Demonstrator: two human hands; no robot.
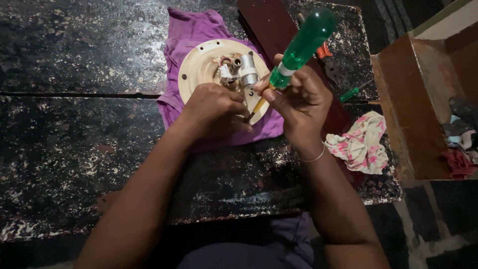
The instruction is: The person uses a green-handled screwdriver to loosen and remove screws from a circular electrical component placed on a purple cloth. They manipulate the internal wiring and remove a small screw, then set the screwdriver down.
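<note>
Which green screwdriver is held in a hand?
The big one, gripped by the right hand over the disc; the small one lies untouched.

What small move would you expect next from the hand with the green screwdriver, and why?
Probably a twist of the green-handled screwdriver. The right hand holds it with the tip down at the round cream plate, beside the left hand that steadies the plate on the purple cloth.

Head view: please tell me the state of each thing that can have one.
Left hand: closed, pressing on the cream round plate.
Right hand: gripping the green-handled screwdriver, tilted, tip at plate.
Purple cloth: spread under plate.
Flowered rag: crumpled.
Brown box: open.
</note>
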